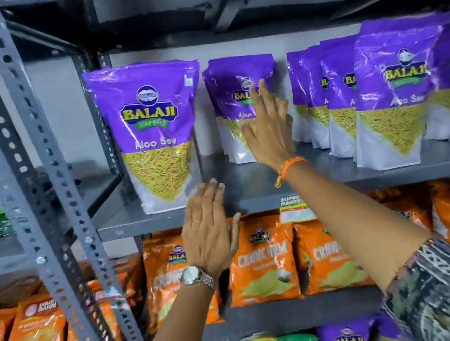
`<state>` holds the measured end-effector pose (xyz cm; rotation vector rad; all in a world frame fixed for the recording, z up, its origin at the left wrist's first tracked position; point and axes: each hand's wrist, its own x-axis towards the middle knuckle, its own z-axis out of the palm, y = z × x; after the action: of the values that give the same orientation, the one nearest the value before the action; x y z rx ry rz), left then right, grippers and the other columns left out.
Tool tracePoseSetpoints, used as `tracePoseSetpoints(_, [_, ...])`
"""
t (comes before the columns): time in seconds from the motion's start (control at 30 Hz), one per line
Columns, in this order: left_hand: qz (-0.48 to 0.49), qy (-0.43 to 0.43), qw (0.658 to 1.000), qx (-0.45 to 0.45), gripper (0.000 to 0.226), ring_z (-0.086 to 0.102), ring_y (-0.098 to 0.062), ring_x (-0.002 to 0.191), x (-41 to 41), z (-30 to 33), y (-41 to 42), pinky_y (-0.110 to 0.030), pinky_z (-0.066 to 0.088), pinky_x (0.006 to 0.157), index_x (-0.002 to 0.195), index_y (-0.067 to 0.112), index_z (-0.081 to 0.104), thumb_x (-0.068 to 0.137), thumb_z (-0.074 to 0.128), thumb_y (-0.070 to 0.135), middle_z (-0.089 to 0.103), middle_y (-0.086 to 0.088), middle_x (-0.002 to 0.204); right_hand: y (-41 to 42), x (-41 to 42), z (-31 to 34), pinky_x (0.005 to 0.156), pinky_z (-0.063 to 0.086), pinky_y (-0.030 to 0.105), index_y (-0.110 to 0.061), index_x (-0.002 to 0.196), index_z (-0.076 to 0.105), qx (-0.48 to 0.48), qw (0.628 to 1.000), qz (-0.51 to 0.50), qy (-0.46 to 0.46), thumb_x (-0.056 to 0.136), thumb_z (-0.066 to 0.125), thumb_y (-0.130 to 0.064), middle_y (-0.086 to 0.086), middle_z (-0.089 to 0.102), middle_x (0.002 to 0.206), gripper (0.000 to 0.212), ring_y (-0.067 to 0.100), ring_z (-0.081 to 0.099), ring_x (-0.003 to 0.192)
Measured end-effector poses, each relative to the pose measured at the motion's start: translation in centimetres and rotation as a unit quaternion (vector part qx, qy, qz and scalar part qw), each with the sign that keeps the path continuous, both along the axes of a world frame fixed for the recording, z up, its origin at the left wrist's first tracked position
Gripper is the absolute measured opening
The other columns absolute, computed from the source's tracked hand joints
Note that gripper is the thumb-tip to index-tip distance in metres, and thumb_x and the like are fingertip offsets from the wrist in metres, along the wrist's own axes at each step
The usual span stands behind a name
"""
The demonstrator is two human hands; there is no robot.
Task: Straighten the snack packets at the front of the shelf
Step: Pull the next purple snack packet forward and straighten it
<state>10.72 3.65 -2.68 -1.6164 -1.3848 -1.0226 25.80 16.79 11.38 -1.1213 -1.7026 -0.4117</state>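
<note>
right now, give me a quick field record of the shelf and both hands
shelf: grey metal shelf, purple packets standing on it
front packet: purple packet upright at the left front edge
back packet: purple packet set further back
left hand: left hand open, at the shelf edge, holding nothing
right hand: right hand open, reaching for the back packet

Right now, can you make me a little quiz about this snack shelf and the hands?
1. True or false: the right hand is gripping a purple Aloo Sev packet.
2. Which hand wears the watch? A) left B) right
3. Fill in: the packets on the shelf below the purple ones are ____ in colour.

Key
1. False. It is open, fingers spread, in front of the set-back purple packet.
2. A. The left hand wears it; the right wrist has an orange thread.
3. Orange, as on the orange packets.
</note>
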Motion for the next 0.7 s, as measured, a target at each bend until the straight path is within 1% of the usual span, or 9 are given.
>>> tracePoseSetpoints(0.07, [0.004,0.001,1.0,-0.014,0.064,0.036,-0.032,0.145,1.2,-0.2,1.0,-0.045,0.025,0.122,0.148,0.003,0.045,0.097,0.048,0.043,0.047,-0.015,0.154,1.6,0.3,-0.1,0.106,0.041,0.061,-0.021,0.158,0.028,-0.015,1.0,-0.006,-0.022,0.094,0.051,-0.039,0.003,0.02,0.169,0.07,0.037,0.033,0.141])
tracePoseSetpoints(0.17, [0.007,-0.006,1.0,-0.028,0.065,0.038,-0.03,0.145,2.1,-0.7,2.2,-0.044,0.025,0.122,0.147,0.003,0.047,0.098,0.045,0.046,0.047,-0.014,0.154,4.0,0.3,-0.7,0.102,0.044,0.059,-0.026,0.158,0.028,-0.047,0.997,-0.021,-0.06,0.094,0.055,-0.046,0.001,0.016,0.17,0.072,0.037,0.031,0.143])
tracePoseSetpoints(0.3, [0.047,-0.004,0.998,-0.033,0.064,0.045,-0.03,0.139,2.3,-1.2,3.3,-0.043,0.028,0.119,0.142,0.005,0.053,0.099,0.041,0.051,0.051,-0.012,0.151,6.7,-0.3,-1.2,0.101,0.039,0.061,-0.029,0.159,0.023,-0.077,0.991,-0.021,-0.106,0.093,0.058,-0.047,0.0,0.007,0.172,0.077,0.04,0.022,0.148])
tracePoseSetpoints(0.47, [0.062,0.004,0.998,-0.01,0.065,0.046,-0.032,0.135,2.3,-1.5,3.6,-0.041,0.026,0.118,0.137,0.004,0.057,0.1,0.037,0.054,0.052,-0.013,0.15,9.2,-1.4,-1.8,0.103,0.036,0.069,-0.035,0.158,0.025,-0.113,0.988,0.006,-0.108,0.09,0.064,-0.045,-0.002,0.001,0.172,0.079,0.045,0.011,0.151])
tracePoseSetpoints(0.57, [0.058,0.012,0.998,0.012,0.064,0.048,-0.032,0.132,2.2,-1.6,3.9,-0.043,0.029,0.116,0.132,0.004,0.06,0.1,0.037,0.054,0.054,-0.014,0.148,10.4,-1.9,-2.0,0.106,0.034,0.071,-0.036,0.158,0.024,-0.129,0.985,0.015,-0.11,0.089,0.066,-0.046,-0.004,-0.003,0.172,0.081,0.046,0.005,0.152])
tracePoseSetpoints(0.63, [0.061,0.022,0.998,0.024,0.062,0.051,-0.033,0.126,2.1,-1.8,4.2,-0.044,0.034,0.111,0.13,0.005,0.06,0.099,0.038,0.053,0.057,-0.014,0.145,10.8,-2.2,-2.1,0.106,0.032,0.072,-0.036,0.158,0.024,-0.132,0.986,0.017,-0.104,0.088,0.067,-0.046,-0.005,-0.005,0.171,0.082,0.044,0.001,0.153])
tracePoseSetpoints(0.7, [0.066,0.029,0.997,0.029,0.06,0.053,-0.034,0.116,2.0,-2.0,4.3,-0.045,0.037,0.103,0.13,0.007,0.058,0.098,0.038,0.054,0.059,-0.012,0.142,11.1,-2.4,-2.3,0.105,0.033,0.073,-0.036,0.158,0.023,-0.127,0.987,0.012,-0.102,0.086,0.068,-0.048,-0.005,-0.005,0.172,0.085,0.043,-0.001,0.154])
